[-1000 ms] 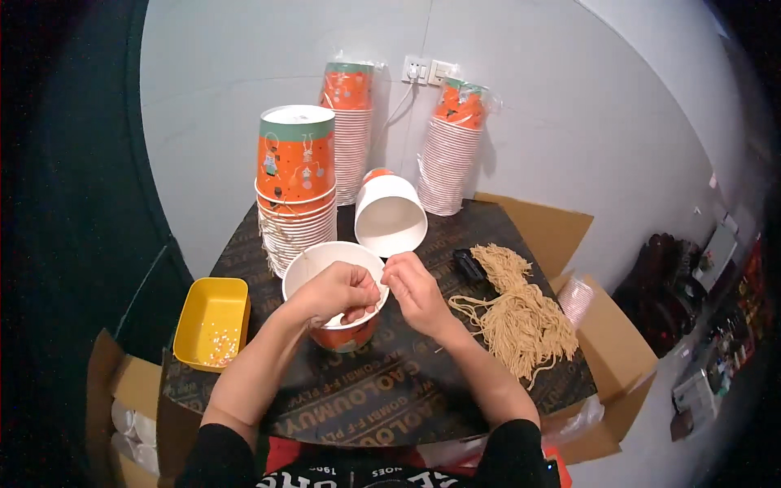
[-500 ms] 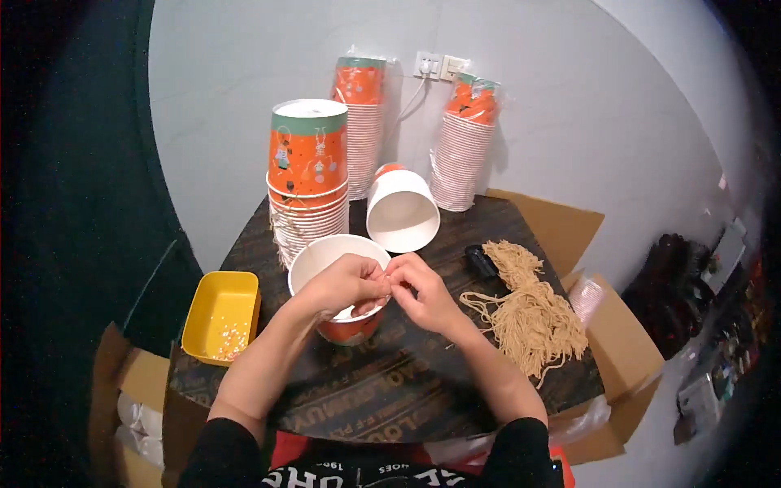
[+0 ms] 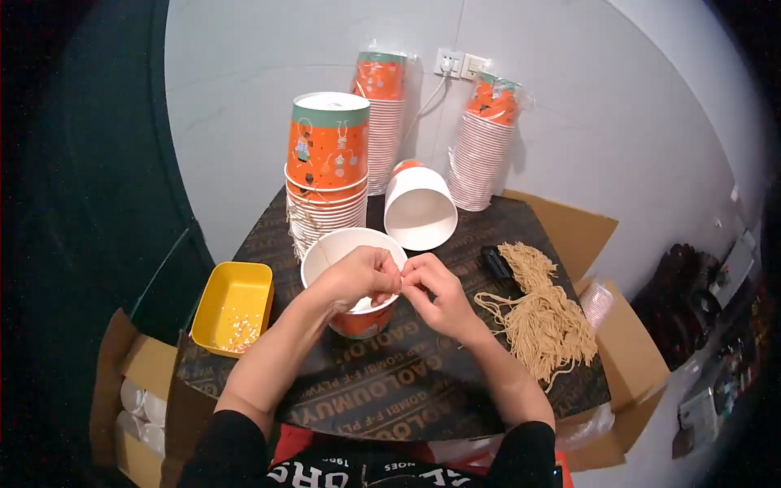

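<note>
Both hands meet over the rim of an upright orange paper cup (image 3: 355, 313) standing near the front middle of the dark table (image 3: 407, 390). The left hand (image 3: 358, 276) rests on the cup's near rim with fingers curled together and thumb against forefinger; the right hand (image 3: 435, 293) faces it, fingertips likewise pinched. A thin tan string (image 3: 325, 248) runs across the cup's white interior toward the pinch, so both hands appear to grip that string at the rim, though the exact contact point is too small to confirm. The step in hand is judged to be fixing a string to the cup, probably threading or knotting it at the rim. The next move calls for steady tension on the string while the cup stays upright, and fine fingertip control, since the string is thin. A bundle of strings (image 3: 541, 321) lies to the right of the hands. A stack of cups (image 3: 327, 175) stands behind, a single cup (image 3: 419, 207) lies on its side, and a yellow tray (image 3: 232, 305) with small beads sits at the left.
</note>
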The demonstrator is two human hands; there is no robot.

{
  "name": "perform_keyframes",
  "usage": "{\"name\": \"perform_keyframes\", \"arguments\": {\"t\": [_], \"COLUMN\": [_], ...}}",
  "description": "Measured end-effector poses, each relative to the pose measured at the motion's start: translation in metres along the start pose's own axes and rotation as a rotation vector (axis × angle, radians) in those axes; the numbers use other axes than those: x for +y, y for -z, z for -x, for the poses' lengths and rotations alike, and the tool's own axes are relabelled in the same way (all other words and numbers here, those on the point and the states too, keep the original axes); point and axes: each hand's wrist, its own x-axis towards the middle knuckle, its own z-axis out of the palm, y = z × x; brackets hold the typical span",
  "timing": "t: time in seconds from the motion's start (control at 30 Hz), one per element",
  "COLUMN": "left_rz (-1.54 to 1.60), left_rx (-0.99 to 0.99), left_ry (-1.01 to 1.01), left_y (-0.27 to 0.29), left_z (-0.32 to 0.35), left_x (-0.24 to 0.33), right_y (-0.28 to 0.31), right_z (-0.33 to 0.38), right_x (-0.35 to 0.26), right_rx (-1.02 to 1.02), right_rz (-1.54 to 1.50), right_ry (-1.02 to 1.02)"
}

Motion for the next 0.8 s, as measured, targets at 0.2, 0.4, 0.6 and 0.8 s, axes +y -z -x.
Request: {"name": "perform_keyframes", "arguments": {"t": [0.2,0.4,0.6,0.8], "left_rz": [-0.069,-0.605,-0.944,-0.993], "left_rx": [-0.022,0.163,0.321,0.305], "left_ry": [-0.083,-0.317,-0.538,-0.517], "left_y": [-0.008,-0.025,-0.032,-0.034], "left_z": [0.002,0.0,0.006,0.005], "left_x": [0.001,-0.004,-0.007,-0.005], "right_y": [-0.003,0.002,0.003,0.007], "right_z": [0.003,0.005,0.004,0.007], "right_x": [0.014,0.018,0.018,0.021], "right_rx": [0.058,-0.006,-0.065,-0.11], "right_rz": [-0.023,0.017,-0.01,-0.057], "right_ry": [-0.119,-0.159,-0.178,-0.215]}}
